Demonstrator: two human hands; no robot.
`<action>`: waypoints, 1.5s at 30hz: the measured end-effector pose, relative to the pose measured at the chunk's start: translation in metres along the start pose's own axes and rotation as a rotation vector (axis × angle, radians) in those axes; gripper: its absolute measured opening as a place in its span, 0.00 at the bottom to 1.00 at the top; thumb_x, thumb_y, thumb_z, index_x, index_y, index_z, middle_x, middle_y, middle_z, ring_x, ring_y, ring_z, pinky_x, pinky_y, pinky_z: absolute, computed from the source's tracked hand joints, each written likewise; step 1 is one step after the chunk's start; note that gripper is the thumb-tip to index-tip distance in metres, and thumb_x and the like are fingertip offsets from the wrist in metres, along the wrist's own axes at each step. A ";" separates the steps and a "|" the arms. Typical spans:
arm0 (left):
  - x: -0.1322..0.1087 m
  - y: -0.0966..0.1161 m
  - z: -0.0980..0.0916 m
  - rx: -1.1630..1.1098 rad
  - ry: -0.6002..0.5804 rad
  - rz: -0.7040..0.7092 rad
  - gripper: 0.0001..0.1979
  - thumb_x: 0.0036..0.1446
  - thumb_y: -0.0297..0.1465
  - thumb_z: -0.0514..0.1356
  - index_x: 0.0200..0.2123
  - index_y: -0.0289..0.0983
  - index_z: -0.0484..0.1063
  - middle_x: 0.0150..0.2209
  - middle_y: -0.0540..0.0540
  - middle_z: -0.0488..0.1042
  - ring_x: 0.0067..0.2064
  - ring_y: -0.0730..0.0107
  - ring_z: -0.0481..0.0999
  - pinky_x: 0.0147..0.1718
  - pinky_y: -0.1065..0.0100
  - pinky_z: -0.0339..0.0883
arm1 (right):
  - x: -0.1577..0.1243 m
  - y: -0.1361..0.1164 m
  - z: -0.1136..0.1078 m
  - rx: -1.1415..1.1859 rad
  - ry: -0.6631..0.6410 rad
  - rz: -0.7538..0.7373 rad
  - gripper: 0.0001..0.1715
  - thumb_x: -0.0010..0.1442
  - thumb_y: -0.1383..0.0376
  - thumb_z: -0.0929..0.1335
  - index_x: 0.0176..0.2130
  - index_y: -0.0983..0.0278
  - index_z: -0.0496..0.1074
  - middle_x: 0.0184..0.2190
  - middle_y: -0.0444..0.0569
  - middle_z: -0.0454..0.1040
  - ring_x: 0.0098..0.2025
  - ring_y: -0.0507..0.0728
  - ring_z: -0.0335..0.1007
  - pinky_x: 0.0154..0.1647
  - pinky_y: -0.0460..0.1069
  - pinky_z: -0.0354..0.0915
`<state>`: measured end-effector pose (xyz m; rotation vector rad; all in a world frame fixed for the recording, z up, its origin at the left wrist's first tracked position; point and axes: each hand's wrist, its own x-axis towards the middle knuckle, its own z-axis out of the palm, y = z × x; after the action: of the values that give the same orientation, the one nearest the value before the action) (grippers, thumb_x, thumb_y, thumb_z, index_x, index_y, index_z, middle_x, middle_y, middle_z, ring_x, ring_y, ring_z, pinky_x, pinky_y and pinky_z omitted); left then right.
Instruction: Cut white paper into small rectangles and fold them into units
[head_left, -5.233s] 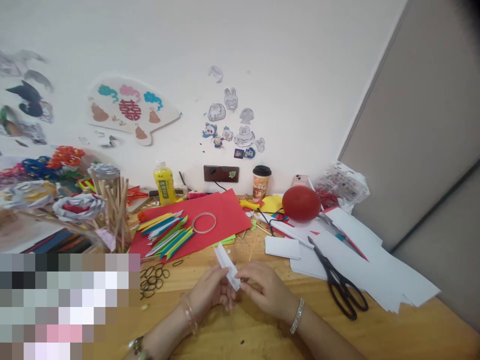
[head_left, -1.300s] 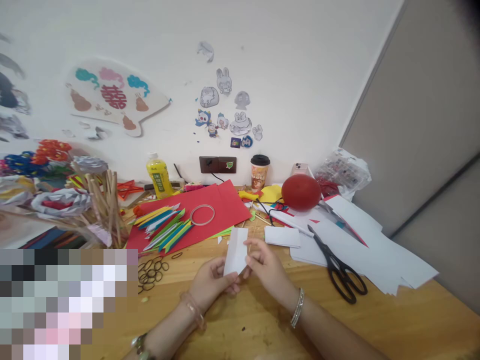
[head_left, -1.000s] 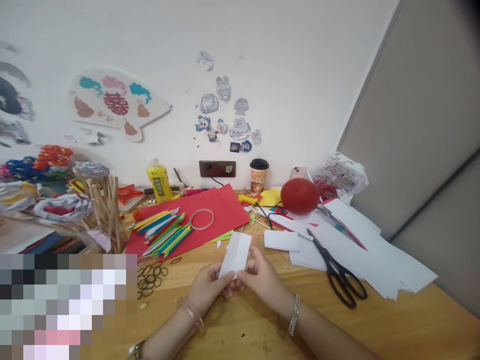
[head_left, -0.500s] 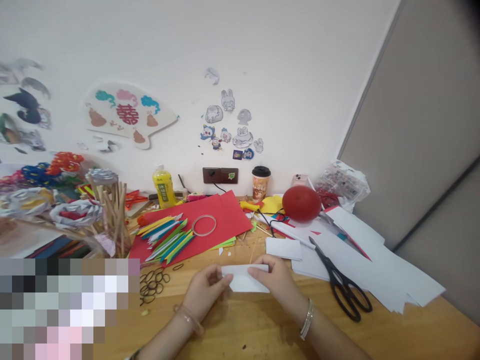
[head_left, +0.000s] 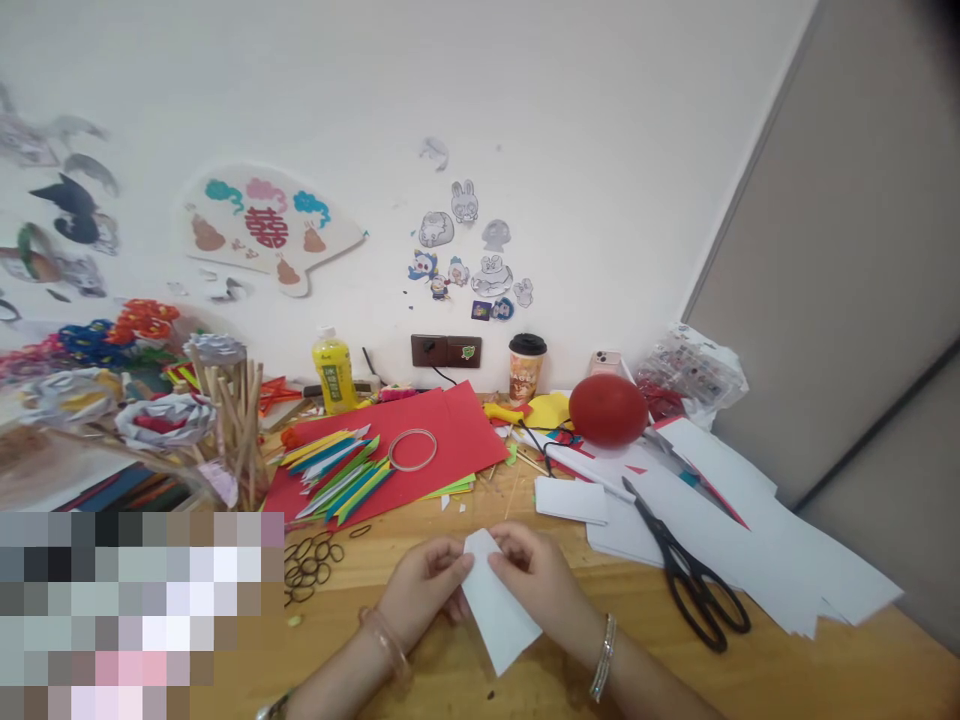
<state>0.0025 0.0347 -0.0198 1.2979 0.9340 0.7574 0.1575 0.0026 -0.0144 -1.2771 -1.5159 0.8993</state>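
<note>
"How is the tapering white paper sheet (head_left: 498, 610) held?"

"The left hand (head_left: 421, 592) and right hand (head_left: 534, 580) each pinch its far end, grip narrow, thumb on top, probably to steady it above the pale wooden worktop (head_left: 424, 685)."

"And the containers beyond?"

"The black-lidded patterned paper cup (head_left: 526, 375) hides its contents; the crumpled clear plastic bag (head_left: 690, 368) holds small pieces, too blurred to name."

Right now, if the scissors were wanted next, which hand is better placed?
Probably the right hand: the black scissors lie out to the right, nearer to it than to the left hand. Both hands hold the white paper, so the right must first let go.
</note>
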 end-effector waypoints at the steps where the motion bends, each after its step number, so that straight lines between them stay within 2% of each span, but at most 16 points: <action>1: 0.000 0.000 0.000 -0.003 -0.012 -0.006 0.23 0.38 0.50 0.61 0.23 0.34 0.65 0.14 0.52 0.68 0.15 0.75 0.67 0.16 0.73 0.61 | 0.001 0.002 0.000 0.008 0.006 -0.006 0.12 0.51 0.68 0.64 0.38 0.64 0.70 0.22 0.42 0.68 0.25 0.51 0.64 0.26 0.45 0.60; 9: -0.002 0.000 0.000 -0.064 -0.026 0.010 0.22 0.40 0.49 0.61 0.23 0.34 0.65 0.14 0.52 0.69 0.15 0.76 0.67 0.16 0.74 0.60 | 0.001 0.005 0.001 0.085 -0.068 -0.046 0.11 0.54 0.69 0.63 0.37 0.63 0.70 0.26 0.45 0.72 0.26 0.52 0.66 0.27 0.45 0.61; 15: -0.001 -0.004 -0.002 -0.101 -0.015 0.025 0.20 0.42 0.47 0.61 0.22 0.35 0.64 0.15 0.53 0.68 0.16 0.75 0.67 0.15 0.74 0.61 | -0.001 0.000 0.001 0.169 -0.095 -0.067 0.11 0.55 0.66 0.63 0.37 0.64 0.73 0.34 0.49 0.75 0.34 0.54 0.70 0.34 0.47 0.65; 24: -0.001 -0.001 0.000 -0.076 0.014 0.106 0.17 0.45 0.43 0.61 0.23 0.34 0.66 0.18 0.54 0.66 0.19 0.76 0.65 0.18 0.74 0.61 | -0.001 0.007 0.003 0.257 -0.091 -0.035 0.10 0.54 0.61 0.65 0.34 0.64 0.72 0.30 0.47 0.74 0.31 0.53 0.69 0.31 0.47 0.64; 30: -0.001 -0.004 0.000 0.004 0.055 0.157 0.16 0.47 0.42 0.59 0.24 0.33 0.66 0.19 0.54 0.66 0.21 0.76 0.65 0.19 0.73 0.61 | 0.000 0.006 0.003 0.300 -0.114 0.008 0.13 0.53 0.56 0.66 0.32 0.65 0.71 0.28 0.46 0.73 0.29 0.53 0.68 0.29 0.46 0.63; 38: -0.002 -0.005 -0.001 0.002 0.016 0.154 0.16 0.48 0.42 0.58 0.23 0.34 0.65 0.17 0.54 0.65 0.20 0.76 0.65 0.19 0.73 0.61 | 0.004 0.003 0.004 0.332 -0.055 0.102 0.13 0.46 0.59 0.71 0.30 0.64 0.67 0.27 0.44 0.71 0.29 0.53 0.67 0.30 0.46 0.61; 45: -0.001 -0.003 0.000 0.022 0.021 0.147 0.17 0.47 0.44 0.59 0.22 0.34 0.65 0.16 0.54 0.66 0.18 0.76 0.65 0.18 0.73 0.60 | 0.002 0.001 0.003 0.222 -0.080 0.066 0.07 0.47 0.67 0.69 0.31 0.64 0.68 0.29 0.45 0.70 0.32 0.53 0.68 0.33 0.47 0.63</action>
<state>0.0022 0.0331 -0.0226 1.3916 0.8724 0.8777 0.1551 0.0045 -0.0154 -1.1463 -1.3972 1.1403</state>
